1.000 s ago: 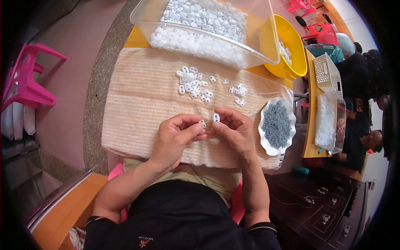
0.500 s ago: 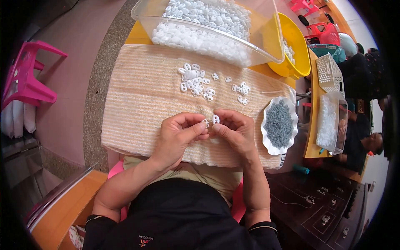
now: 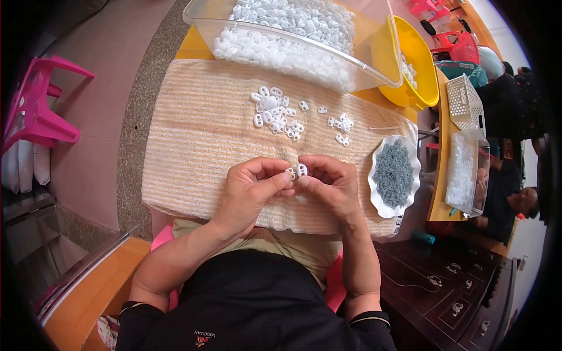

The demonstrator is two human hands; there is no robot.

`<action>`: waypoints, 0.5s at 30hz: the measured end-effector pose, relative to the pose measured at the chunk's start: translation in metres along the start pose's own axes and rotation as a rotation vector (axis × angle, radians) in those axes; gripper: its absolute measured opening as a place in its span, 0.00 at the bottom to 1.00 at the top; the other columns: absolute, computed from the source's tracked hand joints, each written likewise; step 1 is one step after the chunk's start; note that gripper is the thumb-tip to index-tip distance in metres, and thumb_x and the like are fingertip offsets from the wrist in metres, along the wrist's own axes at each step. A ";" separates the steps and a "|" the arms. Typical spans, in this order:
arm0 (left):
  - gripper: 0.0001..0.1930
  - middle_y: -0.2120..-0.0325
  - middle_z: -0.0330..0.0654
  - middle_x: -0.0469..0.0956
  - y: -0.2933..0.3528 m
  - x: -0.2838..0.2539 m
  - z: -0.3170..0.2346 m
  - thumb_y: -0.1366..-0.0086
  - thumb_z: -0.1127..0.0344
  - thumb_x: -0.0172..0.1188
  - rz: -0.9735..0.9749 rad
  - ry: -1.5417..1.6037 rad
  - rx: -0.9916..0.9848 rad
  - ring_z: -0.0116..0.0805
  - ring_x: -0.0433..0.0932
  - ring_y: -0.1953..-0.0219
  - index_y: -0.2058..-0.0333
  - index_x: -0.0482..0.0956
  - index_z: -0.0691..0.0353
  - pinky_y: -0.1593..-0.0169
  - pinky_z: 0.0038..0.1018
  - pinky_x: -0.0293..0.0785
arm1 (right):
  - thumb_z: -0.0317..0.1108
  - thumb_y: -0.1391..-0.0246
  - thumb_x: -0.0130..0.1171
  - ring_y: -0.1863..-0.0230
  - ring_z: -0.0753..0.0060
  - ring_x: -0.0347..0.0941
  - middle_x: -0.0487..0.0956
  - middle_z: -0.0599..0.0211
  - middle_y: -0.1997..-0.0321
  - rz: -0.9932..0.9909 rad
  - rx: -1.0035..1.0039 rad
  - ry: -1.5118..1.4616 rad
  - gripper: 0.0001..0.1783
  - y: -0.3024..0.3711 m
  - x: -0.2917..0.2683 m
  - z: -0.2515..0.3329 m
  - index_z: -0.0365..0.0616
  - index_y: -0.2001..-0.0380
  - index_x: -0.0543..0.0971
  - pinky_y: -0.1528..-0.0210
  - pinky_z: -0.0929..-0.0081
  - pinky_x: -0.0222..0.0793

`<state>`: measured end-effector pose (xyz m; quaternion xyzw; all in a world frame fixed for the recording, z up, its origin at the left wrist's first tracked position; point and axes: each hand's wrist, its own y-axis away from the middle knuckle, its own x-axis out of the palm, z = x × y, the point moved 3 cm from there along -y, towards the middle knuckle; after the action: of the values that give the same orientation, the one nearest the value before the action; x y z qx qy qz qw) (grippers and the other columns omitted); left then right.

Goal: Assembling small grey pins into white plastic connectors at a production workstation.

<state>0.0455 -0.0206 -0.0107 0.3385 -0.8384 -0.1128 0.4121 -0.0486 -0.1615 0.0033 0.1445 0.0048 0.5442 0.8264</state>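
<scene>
My left hand [image 3: 250, 190] is closed in a pinch on a small white plastic part [image 3: 290, 174] with an openwork outline. Facing it, my right hand [image 3: 335, 186] pinches a white oval plastic piece [image 3: 302, 169] with two holes. The two pieces are almost together over the striped towel [image 3: 193, 140]; whether they touch I cannot tell. Beyond my hands lies a loose pile of white oval pieces [image 3: 269, 104]. To its right is a small group of white rectangular pieces [image 3: 341, 121]. A white wavy-rimmed plate [image 3: 376, 205] of small grey parts [image 3: 393, 172] stands right of my right hand.
A large clear bin [image 3: 383, 64] of white pieces stands at the far edge, beside a yellow basin [image 3: 430, 88]. Another table at the right holds a white perforated basket [image 3: 464, 102] and a clear tub [image 3: 481, 175]; a person sits behind it. A pink stool [image 3: 44, 108] is at left.
My right hand has brought the oval piece slightly left, closer to the part in my left hand. The piece looks slightly turned. My left hand stays nearly still.
</scene>
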 end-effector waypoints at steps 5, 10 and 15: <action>0.09 0.67 0.43 0.81 0.000 0.000 -0.001 0.38 0.73 0.60 0.010 -0.026 0.009 0.26 0.80 0.69 0.59 0.77 0.66 0.63 0.21 0.79 | 0.18 0.48 0.61 0.59 0.76 0.77 0.81 0.62 0.61 0.011 0.017 -0.032 0.18 0.000 0.002 0.002 0.32 0.52 0.75 0.56 0.79 0.75; 0.08 0.68 0.43 0.81 0.000 0.002 -0.001 0.38 0.72 0.61 0.020 -0.022 0.024 0.26 0.80 0.70 0.60 0.78 0.66 0.64 0.20 0.78 | 0.18 0.48 0.61 0.59 0.75 0.77 0.81 0.62 0.61 0.015 0.039 -0.049 0.18 0.001 0.004 0.002 0.32 0.52 0.76 0.56 0.79 0.74; 0.08 0.68 0.43 0.81 -0.001 0.002 -0.001 0.38 0.73 0.61 0.024 -0.019 0.030 0.26 0.80 0.70 0.60 0.77 0.66 0.64 0.21 0.78 | 0.18 0.48 0.61 0.59 0.75 0.77 0.81 0.62 0.61 0.027 0.035 -0.031 0.18 0.000 0.003 0.000 0.32 0.52 0.76 0.56 0.79 0.74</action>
<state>0.0457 -0.0220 -0.0096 0.3333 -0.8479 -0.0986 0.4003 -0.0478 -0.1588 0.0034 0.1674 -0.0003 0.5527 0.8164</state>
